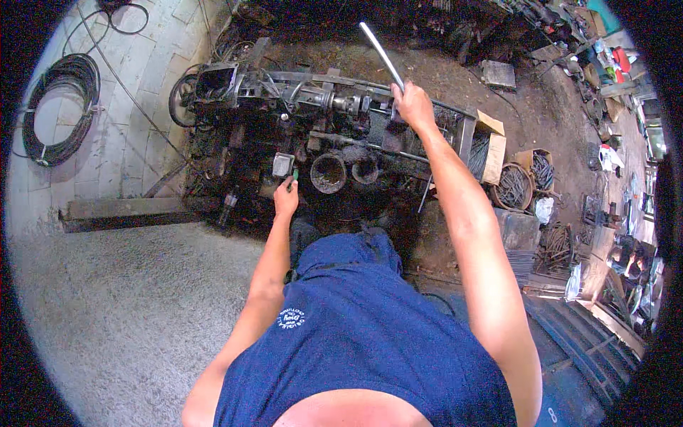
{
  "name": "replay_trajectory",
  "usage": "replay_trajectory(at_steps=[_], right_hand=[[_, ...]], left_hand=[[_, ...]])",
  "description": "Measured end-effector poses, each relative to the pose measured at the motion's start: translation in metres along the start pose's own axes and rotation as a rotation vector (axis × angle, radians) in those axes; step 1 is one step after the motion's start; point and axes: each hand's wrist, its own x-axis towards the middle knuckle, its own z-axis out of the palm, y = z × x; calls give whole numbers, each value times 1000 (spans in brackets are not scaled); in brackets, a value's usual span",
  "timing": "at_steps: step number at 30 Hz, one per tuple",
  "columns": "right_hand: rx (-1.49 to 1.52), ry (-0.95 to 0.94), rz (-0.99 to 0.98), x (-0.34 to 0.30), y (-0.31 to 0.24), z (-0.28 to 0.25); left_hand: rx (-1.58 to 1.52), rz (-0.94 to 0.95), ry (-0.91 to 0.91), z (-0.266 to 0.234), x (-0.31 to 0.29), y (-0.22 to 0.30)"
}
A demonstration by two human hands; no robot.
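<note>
My right hand (pixel 414 107) is closed around the lower end of a shiny metal rod (pixel 381 53), which slants up and to the left above a dark, greasy machine (pixel 313 99). Its arm stretches far forward. Close in front of my body, my left hand (pixel 287 199) has its fingers drawn together at a small green piece (pixel 295 174). Just beyond those fingertips is a pale grey square box (pixel 282 164) on the machine's near side. What exactly the left fingers grip is too small to make out.
Two round containers (pixel 328 174) stand right of my left hand. Cardboard boxes (pixel 496 160) and a round basket of metal rods (pixel 514 186) sit at the machine's right end. A coil of black cable (pixel 60 108) lies far left. A beam (pixel 128 208) edges the left floor.
</note>
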Motion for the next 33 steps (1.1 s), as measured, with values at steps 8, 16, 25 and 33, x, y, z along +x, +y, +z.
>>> replay_trajectory(at_steps=[8,16,25,33], right_hand=[[4,23,-33,2,6,7],[14,28,-11,0,2,7],[34,68,-48,2,11,12],[23,20,-17,3,2,8]], left_hand=[[-22,-66,-3,-1,-3,8],[-17,-41,18,0,-5,8],[4,-56,11,0,-5,9],[-4,-22,41,-1,-8,9]])
